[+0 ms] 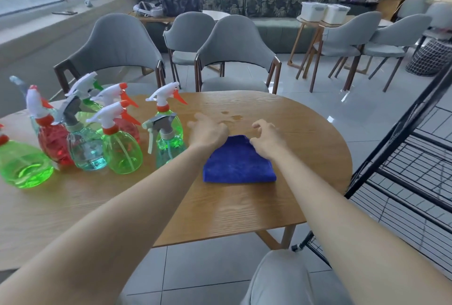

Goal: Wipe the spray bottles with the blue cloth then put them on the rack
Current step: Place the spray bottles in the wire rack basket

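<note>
While left hand (208, 132), right hand (267, 142) overlap blue cloth (238, 165), bottles (122, 150) beside.

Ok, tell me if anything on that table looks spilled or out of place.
A few small wet-looking patches sit on the table just beyond the cloth, darker than the wood around them, like spilled drops. Nothing else stands out.

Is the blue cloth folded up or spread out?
Folded. The blue cloth lies on the table as a small thick rectangle, with a rounded doubled edge nearest the camera.
</note>
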Motion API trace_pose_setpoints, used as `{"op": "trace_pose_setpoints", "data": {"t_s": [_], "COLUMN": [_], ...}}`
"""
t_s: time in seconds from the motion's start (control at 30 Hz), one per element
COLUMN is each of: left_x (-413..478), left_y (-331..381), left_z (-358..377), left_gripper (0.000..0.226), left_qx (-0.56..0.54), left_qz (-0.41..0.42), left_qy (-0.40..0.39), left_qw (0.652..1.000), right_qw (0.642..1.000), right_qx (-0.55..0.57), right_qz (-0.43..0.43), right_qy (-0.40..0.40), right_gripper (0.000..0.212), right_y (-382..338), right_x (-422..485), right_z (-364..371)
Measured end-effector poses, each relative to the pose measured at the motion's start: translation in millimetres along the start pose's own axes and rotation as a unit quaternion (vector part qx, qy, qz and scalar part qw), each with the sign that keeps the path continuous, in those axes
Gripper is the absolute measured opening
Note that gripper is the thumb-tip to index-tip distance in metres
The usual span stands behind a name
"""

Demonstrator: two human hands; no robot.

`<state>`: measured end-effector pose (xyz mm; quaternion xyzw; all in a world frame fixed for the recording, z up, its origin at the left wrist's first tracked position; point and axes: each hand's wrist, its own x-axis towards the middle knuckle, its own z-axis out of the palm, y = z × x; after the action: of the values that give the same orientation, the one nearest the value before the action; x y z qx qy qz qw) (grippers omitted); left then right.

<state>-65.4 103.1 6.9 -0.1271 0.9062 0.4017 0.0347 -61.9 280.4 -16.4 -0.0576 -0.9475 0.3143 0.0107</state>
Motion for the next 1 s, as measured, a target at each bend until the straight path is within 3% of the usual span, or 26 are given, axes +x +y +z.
{"op": "trace_pose_setpoints", "data": {"t_s": [0.07, 0.13, 0.3, 0.4, 0.5, 0.6, 0.73, 0.87, 1.0], "left_x": [2.6, 4.7, 0.5, -0.9, -11.1, -24.5, -34.8, -40.2, -48.7], "left_y": [1.1, 0.5, -13.8, -12.1, 4.4, 21.3, 27.0, 9.6, -14.5], "left_z": [3.8, 6.8, 10.1, 2.5, -20.1, -51.3, -98.3, -134.9, -151.6], "left_gripper": [0.051, 0.031, 0.025, 0.038, 0.03, 0.024, 0.027, 0.026, 0.055], "left_qx": [0.075, 0.111, 0.254, 0.196, 0.114, 0.077, 0.114, 0.166, 0.238], "left_qz": [0.092, 0.164, 0.163, 0.182, 0.234, 0.276, 0.304, 0.281, 0.235], "left_qy": [0.021, -0.017, -0.199, -0.164, -0.085, -0.033, 0.035, 0.05, 0.01], "left_qw": [0.993, 0.98, 0.932, 0.95, 0.962, 0.957, 0.945, 0.944, 0.942], "right_qw": [0.999, 0.998, 0.994, 0.994, 0.989, 0.977, 0.965, 0.971, 0.971], "right_qx": [0.018, 0.047, 0.023, 0.078, 0.139, 0.21, 0.25, 0.203, 0.189], "right_qz": [-0.021, -0.018, 0.015, 0.0, -0.017, -0.04, -0.08, -0.126, -0.144], "right_qy": [0.024, 0.024, -0.105, -0.076, -0.036, -0.011, -0.006, -0.009, -0.007], "right_gripper": [0.033, 0.026, 0.031, 0.025, 0.013, 0.018, 0.018, 0.023, 0.023], "right_y": [-3.3, -7.1, -6.7, -14.4, -36.7, -66.6, -108.5, -141.4, -160.4], "right_x": [1.6, 2.7, -1.6, -6.0, -10.8, -17.8, -31.0, -44.0, -57.1], "right_z": [0.7, 1.7, 11.0, 10.4, 0.8, -11.7, -28.6, -25.1, -8.2]}}
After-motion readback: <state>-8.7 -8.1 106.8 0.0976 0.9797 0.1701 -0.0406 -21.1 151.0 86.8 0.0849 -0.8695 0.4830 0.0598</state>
